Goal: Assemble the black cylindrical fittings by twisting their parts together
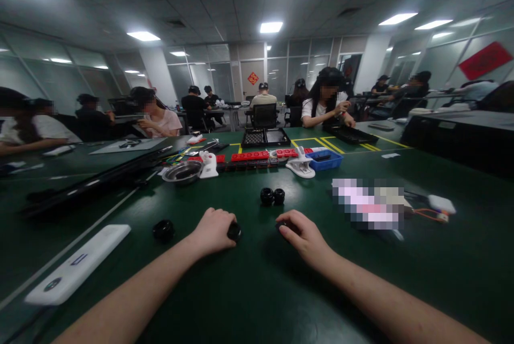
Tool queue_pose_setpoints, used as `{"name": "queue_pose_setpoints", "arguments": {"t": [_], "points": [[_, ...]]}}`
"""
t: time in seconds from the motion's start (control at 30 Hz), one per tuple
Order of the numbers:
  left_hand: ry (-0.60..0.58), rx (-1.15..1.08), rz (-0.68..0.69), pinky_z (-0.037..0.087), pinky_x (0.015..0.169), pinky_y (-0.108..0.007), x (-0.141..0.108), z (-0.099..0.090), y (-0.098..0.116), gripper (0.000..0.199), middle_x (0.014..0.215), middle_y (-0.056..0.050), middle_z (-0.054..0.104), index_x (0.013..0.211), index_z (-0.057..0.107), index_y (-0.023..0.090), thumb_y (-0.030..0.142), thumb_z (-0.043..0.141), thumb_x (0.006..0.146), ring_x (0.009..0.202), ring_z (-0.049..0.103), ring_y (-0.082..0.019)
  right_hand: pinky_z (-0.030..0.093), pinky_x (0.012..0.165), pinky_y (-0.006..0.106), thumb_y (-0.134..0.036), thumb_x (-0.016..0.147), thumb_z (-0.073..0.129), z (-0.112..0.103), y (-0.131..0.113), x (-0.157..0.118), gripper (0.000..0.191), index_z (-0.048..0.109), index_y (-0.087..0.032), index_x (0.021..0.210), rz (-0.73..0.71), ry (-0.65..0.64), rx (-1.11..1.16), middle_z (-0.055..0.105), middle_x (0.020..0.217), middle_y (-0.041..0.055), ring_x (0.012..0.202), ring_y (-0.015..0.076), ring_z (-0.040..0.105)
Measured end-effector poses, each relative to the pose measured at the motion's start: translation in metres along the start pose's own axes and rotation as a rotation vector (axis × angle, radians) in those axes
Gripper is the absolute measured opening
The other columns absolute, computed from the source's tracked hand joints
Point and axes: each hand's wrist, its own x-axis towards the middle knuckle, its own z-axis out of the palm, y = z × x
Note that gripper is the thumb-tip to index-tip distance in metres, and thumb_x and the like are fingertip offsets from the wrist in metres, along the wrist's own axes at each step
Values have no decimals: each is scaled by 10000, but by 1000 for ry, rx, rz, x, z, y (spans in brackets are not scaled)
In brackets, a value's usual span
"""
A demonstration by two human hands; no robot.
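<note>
My left hand (214,230) is closed around a glossy black round part (234,232) just above or on the green table; I cannot tell whether it touches the surface. To its right, the fingers of my right hand (303,236) curl around a small dark piece (283,224), mostly hidden behind the thumb and fingertips. A gap separates the two hands. Beyond them, two black ribbed round parts (266,196) stand side by side. Another black round part (163,231) lies left of my left hand.
A white oblong device (80,264) lies at left, near a long black panel (100,181). Farther back are a metal bowl (182,172), red bins (250,156), a white clamp (301,166) and a blue tray (326,160). A co-worker (327,103) sits across the table.
</note>
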Motion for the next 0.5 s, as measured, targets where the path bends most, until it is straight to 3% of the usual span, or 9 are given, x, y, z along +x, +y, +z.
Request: {"name": "queue_pose_setpoints", "arguments": {"t": [0.13,0.23,0.33,0.43,0.5], "points": [[1,43,-41,322,845,-389,-4,-6,-12,383,905,-43,628,1011,527,217,319,605,650,866,569,-232,419,640,272,-290,798,500,1,-2,-2,162,566,-175,893,5,-9,0,523,809,35,719,155,507],[-17,74,-56,241,926,-453,-8,-10,-20,312,902,-56,639,963,566,202,284,593,663,904,564,-247,421,633,271,-292,793,509,1,-3,-2,175,567,-170,905,11,-24,-5,519,814,37,715,154,508],[-35,101,-70,122,981,-514,-11,-13,-24,592,1132,-95,553,1139,489,212,354,664,591,1076,463,-295,423,625,267,-298,789,519,1,-3,-2,180,568,-170,905,11,-41,-12,516,812,35,711,151,510],[7,46,35,115,999,-499,-11,-13,-21,841,1312,-92,384,1285,315,249,502,663,562,1186,338,-305,426,620,261,-301,788,525,2,-2,-2,173,568,-180,904,3,-62,-15,515,812,28,707,146,511],[40,-20,159,213,984,-426,-9,-10,-17,713,1291,-58,407,1257,359,275,509,615,634,1170,363,-268,427,619,261,-298,788,527,2,-2,-2,168,568,-185,905,-2,-70,-23,512,809,25,705,144,511]]}}
